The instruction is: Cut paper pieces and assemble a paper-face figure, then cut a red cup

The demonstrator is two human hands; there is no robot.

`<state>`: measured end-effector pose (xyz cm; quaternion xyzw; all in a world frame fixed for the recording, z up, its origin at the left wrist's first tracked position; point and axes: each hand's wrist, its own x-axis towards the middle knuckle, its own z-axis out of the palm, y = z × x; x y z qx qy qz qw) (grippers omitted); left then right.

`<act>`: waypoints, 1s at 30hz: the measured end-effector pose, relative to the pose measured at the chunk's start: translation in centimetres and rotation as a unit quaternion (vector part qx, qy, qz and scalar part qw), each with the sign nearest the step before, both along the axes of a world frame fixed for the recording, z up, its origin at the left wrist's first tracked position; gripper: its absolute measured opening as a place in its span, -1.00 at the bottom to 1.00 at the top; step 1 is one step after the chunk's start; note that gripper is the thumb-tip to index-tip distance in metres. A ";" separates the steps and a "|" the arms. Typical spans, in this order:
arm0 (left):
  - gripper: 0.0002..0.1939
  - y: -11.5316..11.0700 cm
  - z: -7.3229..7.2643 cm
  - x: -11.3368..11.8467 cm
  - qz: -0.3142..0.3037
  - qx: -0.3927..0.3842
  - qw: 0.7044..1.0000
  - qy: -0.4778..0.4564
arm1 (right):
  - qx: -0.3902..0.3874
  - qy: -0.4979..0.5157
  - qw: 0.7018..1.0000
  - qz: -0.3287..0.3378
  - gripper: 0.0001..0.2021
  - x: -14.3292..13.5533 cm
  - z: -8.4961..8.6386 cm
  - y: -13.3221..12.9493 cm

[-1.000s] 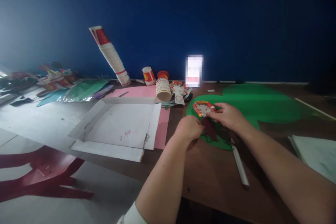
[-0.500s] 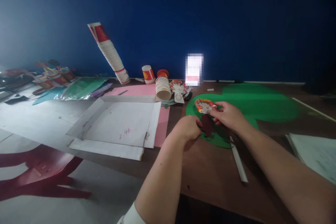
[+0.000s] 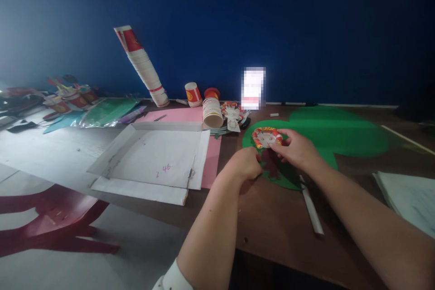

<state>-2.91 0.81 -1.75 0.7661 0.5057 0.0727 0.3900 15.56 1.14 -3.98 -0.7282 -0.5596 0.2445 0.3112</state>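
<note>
My right hand (image 3: 295, 147) pinches a cut paper-cup piece (image 3: 267, 138) by its right side, thumb on top. Its middle is pale, and a red and yellow curled rim runs around its edge. Just left of and below it is my left hand (image 3: 247, 163), fingers curled in; whatever they grip is hidden. A dark brown paper cut-out (image 3: 271, 167) lies between the hands, partly in shadow. Beneath both is a rounded green sheet (image 3: 249, 138) on the dark brown table (image 3: 272, 231).
A white craft knife or strip (image 3: 311, 210) lies near my right forearm. To the left sit a shallow cardboard tray (image 3: 146, 154) and pink paper (image 3: 213, 163). Behind are a leaning cup stack (image 3: 146, 70), a lying cup stack (image 3: 213, 113) and a lit screen (image 3: 253, 88). Papers (image 3: 408, 199) lie right.
The paper-cup piece has tilted so its pale middle faces me more. My left hand stays almost in place, still curled. The view has shifted slightly.
</note>
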 end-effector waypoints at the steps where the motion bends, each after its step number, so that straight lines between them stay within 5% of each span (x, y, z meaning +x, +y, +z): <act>1: -0.70 0.0 0.0 0.0 -0.002 -0.003 1.000 -0.001 | 0.000 0.001 1.000 0.000 -0.45 0.0 0.0 0.0; 30: -0.66 -0.2 0.7 -0.2 -0.037 0.005 0.999 0.010 | 0.046 -0.107 0.993 0.012 -0.45 -0.1 -0.3 -0.5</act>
